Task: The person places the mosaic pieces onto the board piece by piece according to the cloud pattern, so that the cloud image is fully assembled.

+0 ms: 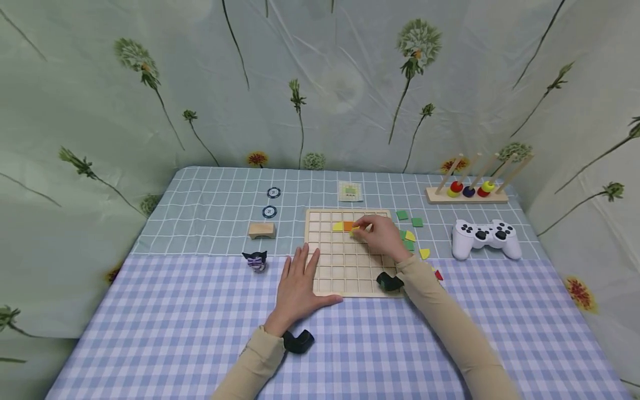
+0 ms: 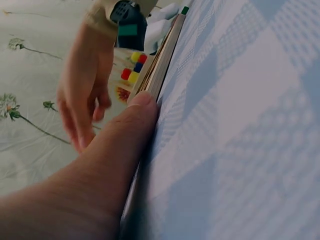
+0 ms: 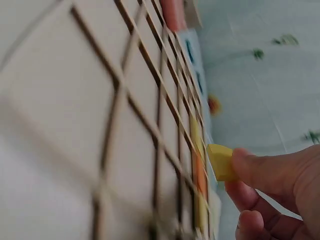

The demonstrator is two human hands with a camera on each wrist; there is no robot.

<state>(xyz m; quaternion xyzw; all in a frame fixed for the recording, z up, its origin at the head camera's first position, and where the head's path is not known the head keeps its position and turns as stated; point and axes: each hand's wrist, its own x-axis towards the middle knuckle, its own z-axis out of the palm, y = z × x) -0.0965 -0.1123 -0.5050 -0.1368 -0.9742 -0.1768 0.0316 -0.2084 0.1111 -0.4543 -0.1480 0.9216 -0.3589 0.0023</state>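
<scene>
A square wooden grid board (image 1: 340,272) lies on the cloth in the middle. My left hand (image 1: 297,286) rests with spread fingers along its left side, the thumb reaching to the near edge. Over the upper part of the board, my right hand (image 1: 379,236) pinches a yellow tile with a curved edge (image 3: 221,162) between thumb and fingers. In the head view a yellow tile (image 1: 338,226) and an orange tile (image 1: 348,226) sit side by side in one row of the grid, just left of the right fingertips. The right wrist view shows more yellow beyond the orange one.
Right of the board lie loose green tiles (image 1: 417,222), yellow tiles (image 1: 424,254) and a red tile (image 1: 438,275). Beyond are a white game controller (image 1: 486,239) and a peg stand (image 1: 467,198). A small figurine (image 1: 257,260), wooden block (image 1: 262,230), chips (image 1: 269,211) and card (image 1: 350,191) lie left and behind.
</scene>
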